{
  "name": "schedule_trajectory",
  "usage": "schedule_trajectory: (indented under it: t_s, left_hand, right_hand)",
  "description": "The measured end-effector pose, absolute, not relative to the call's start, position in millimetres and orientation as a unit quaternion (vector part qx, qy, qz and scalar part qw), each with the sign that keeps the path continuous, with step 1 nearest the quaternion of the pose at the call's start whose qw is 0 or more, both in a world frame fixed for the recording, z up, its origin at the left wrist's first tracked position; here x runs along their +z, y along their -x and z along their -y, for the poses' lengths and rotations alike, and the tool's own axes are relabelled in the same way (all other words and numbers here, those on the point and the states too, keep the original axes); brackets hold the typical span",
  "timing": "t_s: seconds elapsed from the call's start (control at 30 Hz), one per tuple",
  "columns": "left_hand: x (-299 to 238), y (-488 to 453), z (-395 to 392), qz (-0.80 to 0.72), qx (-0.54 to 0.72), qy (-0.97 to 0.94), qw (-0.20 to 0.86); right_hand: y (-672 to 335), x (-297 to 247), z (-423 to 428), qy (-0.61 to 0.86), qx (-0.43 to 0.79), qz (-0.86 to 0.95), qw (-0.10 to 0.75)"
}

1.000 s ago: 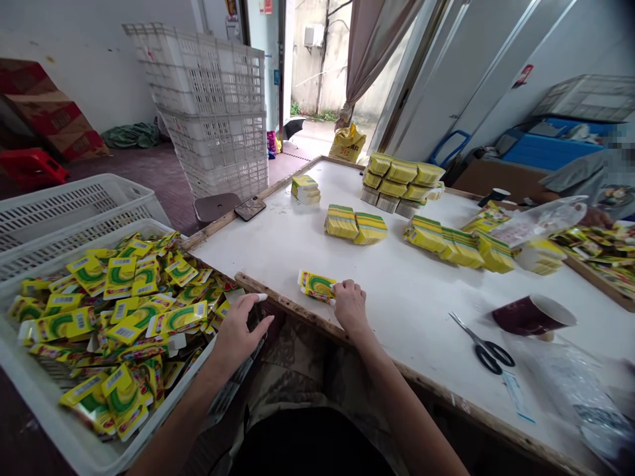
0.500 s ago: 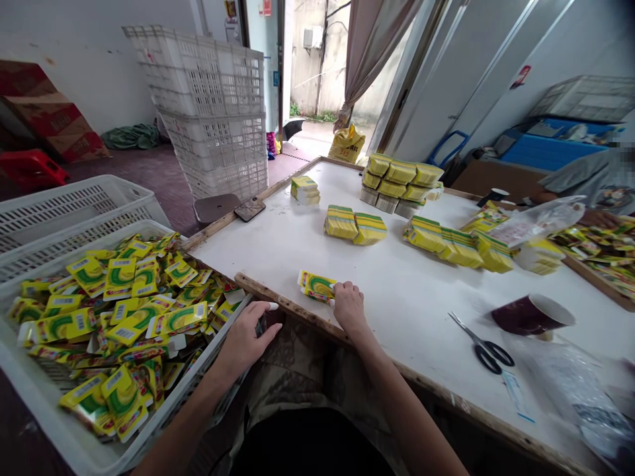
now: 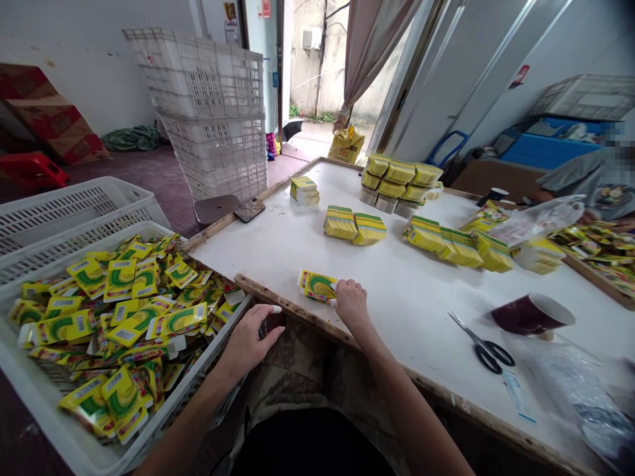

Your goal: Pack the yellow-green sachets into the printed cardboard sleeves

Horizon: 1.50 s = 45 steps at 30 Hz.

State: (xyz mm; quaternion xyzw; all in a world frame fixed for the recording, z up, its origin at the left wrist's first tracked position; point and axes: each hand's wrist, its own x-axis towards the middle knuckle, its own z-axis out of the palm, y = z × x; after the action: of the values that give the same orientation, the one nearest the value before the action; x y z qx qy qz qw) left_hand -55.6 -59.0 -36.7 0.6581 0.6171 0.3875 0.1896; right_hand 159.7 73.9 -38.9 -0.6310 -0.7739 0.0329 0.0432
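A flat yellow and green packet (image 3: 317, 286) lies on the white table top near its front edge. My right hand (image 3: 352, 303) is closed around the packet's right end, with the fingers curled down and partly hidden. My left hand (image 3: 253, 336) hovers by the wooden table edge, beside the rim of a white plastic crate (image 3: 141, 449). Its thumb and index finger are spread, with nothing visible between them, and a white cover sits on one fingertip. Many loose yellow packets (image 3: 122, 277) fill the crate.
Bundled yellow cards (image 3: 354, 225) stand mid-table, with a taller stack (image 3: 399, 182) behind. Scissors (image 3: 483, 347), a dark cup (image 3: 530, 314) and clear plastic bags (image 3: 580, 390) lie to the right. A phone (image 3: 249, 209) rests at the left edge. Another person (image 3: 585, 178) sits far right.
Both my hands have shifted very slightly to the right. The packet under my right hand stays in nearly the same place. The other person's arm at the far right has moved a little.
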Motion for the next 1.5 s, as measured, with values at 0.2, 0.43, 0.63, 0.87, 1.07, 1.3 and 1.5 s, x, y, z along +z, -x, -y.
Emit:
schedule_trajectory:
  t_s: [0.2,0.43,0.63,0.87,1.07,1.3,1.5]
  left_hand:
    - [-35.6,55.4,59.6,-0.618,0.379,-0.653,0.219]
    - [-48.7,38.7,58.1,-0.558,0.485,-0.549,0.391]
    - [-39.8,8.1,52.1,-0.426,0.728,-0.240,0.480]
    - [-24.2,4.5,58.8,-0.446,0.762,-0.261,0.390]
    - [-33.3,8.3,64.4,-0.463,0.736,-0.323,0.374]
    - [-17.7,1.7,64.3,-0.447,0.757,-0.294,0.375]
    - [-38.2,2.7,65.9,-0.415,0.760,-0.253,0.430]
  right_hand:
    - [-162.7,-42.2,-77.5,0.626,0.117,0.765,0.100]
    - [-160.9,-24.0,-47.9,0.529,0.288,0.757,0.254]
    - [-117.6,-29.1,11.9,0.398,0.490,0.720,0.287]
    - [-117.6,-19.5,21.9,0.263,0.791,0.484,0.265]
    - [-119.6,-21.2,28.0,0.231,0.798,0.476,0.289]
    - [-117.5,-27.1,30.3,0.236,0.827,0.432,0.270]
    - [-114.9,-21.8,35.4,0.276,0.792,0.481,0.254]
